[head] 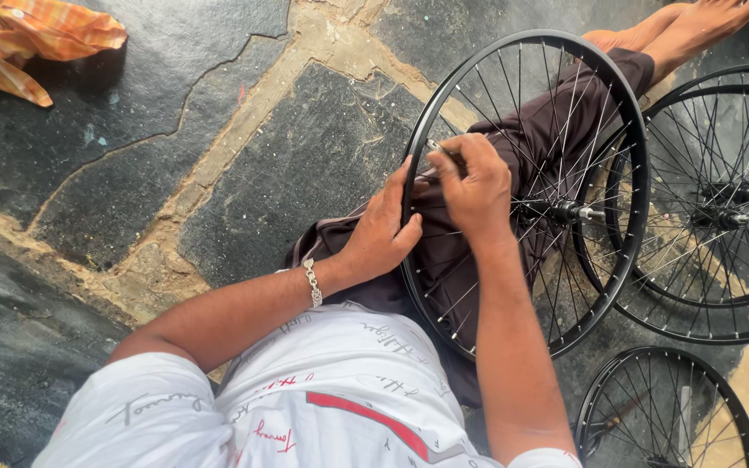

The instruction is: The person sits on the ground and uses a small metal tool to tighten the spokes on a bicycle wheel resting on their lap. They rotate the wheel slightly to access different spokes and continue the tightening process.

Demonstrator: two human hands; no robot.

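Observation:
A black spoked bicycle wheel (617, 113) rests across my lap, over my dark trousers. My left hand (385, 232) grips the wheel's left rim, with a silver bracelet on its wrist. My right hand (477, 186) is closed around a small dark tool (444, 151) held against the rim's inner edge near the spokes. The wheel's hub (569, 211) sits just right of my right hand.
Two more black spoked wheels (721, 217) lean overlapped at the right, and another wheel (665, 407) lies at the lower right. An orange checked cloth (32, 39) lies at the top left on the dark stone floor (288, 165). My bare feet (678, 30) stretch toward the top right.

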